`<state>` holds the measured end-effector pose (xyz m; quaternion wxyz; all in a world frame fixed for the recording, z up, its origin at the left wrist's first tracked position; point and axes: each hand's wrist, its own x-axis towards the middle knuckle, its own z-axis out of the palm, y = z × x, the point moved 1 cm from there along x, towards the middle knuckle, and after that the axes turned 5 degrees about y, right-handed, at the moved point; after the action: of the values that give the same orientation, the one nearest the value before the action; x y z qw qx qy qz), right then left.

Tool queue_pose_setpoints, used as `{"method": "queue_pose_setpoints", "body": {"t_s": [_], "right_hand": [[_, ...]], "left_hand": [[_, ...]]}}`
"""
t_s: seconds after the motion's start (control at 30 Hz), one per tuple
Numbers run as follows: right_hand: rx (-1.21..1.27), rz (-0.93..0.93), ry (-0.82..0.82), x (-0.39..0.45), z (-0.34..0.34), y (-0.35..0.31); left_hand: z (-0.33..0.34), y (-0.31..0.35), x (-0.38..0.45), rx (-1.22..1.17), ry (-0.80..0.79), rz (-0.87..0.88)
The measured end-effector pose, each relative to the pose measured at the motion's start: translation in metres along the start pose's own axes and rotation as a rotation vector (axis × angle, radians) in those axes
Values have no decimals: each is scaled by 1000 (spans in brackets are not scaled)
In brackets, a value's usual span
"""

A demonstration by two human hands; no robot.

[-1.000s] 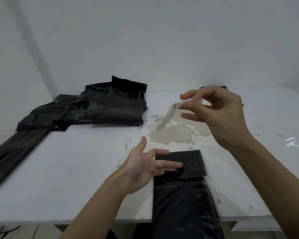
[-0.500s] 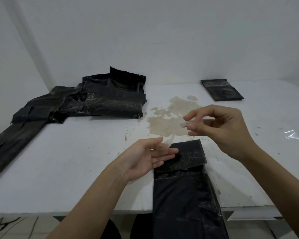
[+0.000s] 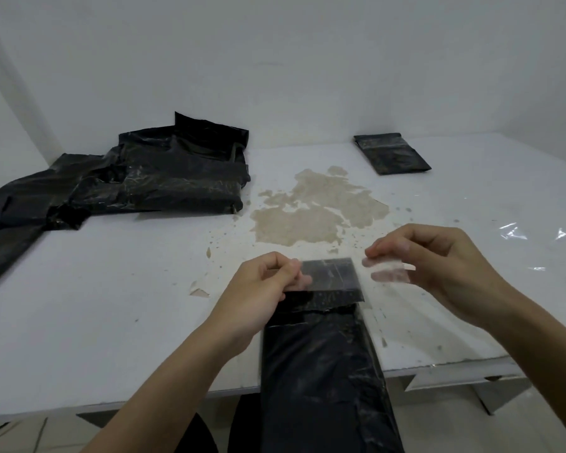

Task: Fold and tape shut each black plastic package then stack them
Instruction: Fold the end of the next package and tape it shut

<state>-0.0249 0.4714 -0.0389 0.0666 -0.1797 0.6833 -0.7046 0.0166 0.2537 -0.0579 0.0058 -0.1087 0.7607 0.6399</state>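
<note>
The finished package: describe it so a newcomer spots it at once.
Start at the brown stain in the middle of the white table. Beyond it, far right near the wall, lies a small flat black package, folded neatly, alone, unlike the loose crumpled pile at left.

Both forearms reach in from the bottom edge, bare, angled toward the middle. Left hand [image 3: 262, 289] sits knuckles up, fingers curled, thumb and forefinger pinching one end of a clear tape strip [image 3: 340, 273]. Right hand [image 3: 438, 259] is level with it, well apart, fingers curled, fingertips [image 3: 378, 253] pinching the other end.
</note>
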Motion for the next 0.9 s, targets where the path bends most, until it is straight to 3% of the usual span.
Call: {"method": "queue_pose_setpoints", "body": {"t_s": [0.1, 0.2, 0.43, 0.73, 0.9], "right_hand": [[-85, 44, 179, -1, 9, 4], [-200, 230, 233, 0, 16, 12], [-315, 337, 250, 2, 28, 23], [-348, 331, 245, -6, 31, 26], [-357, 331, 256, -4, 32, 27]], "left_hand": [[2, -2, -3, 3, 41, 12], [0, -3, -2, -27, 88, -10], [-10, -8, -1, 2, 103, -19], [-15, -15, -12, 334, 216, 179], [-20, -19, -15, 388, 256, 194]]}}
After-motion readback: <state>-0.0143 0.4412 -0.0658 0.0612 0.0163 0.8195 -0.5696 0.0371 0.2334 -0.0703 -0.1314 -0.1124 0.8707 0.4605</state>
